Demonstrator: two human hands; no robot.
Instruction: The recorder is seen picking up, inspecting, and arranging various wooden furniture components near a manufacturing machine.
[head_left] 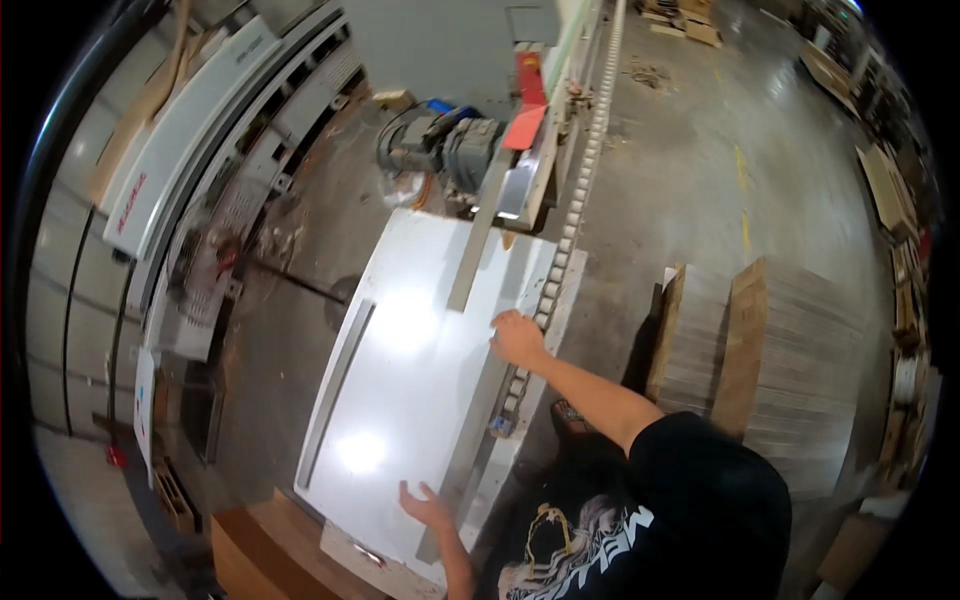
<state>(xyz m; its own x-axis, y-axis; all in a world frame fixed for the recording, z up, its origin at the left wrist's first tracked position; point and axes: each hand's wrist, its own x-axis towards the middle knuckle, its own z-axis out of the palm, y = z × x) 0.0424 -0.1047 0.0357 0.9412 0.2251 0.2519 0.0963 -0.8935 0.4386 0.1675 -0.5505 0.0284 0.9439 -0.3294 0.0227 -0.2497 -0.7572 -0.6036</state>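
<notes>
A long narrow grey strip (pixel 472 435) lies along the right side of a glossy white table (pixel 400 400). My right hand (pixel 520 338) is closed at the strip's upper end, fingers curled over it; the fingertips are partly hidden. Beside the strip's near end, my left hand (pixel 428 508) is open, thumb and fingers apart, holding nothing. A second grey strip (pixel 478 240) reaches from the machine onto the table's far part. Along the table's left edge lies a third strip (pixel 337 395).
A roller chain rail (pixel 580 190) runs along the table's right side. Beyond the table are a red guard (pixel 526 105) and a grey motor (pixel 440 140). Stacked grey boards (pixel 790 350) stand on the right, a brown carton (pixel 255 550) near left, and a white machine (pixel 195 140) far left.
</notes>
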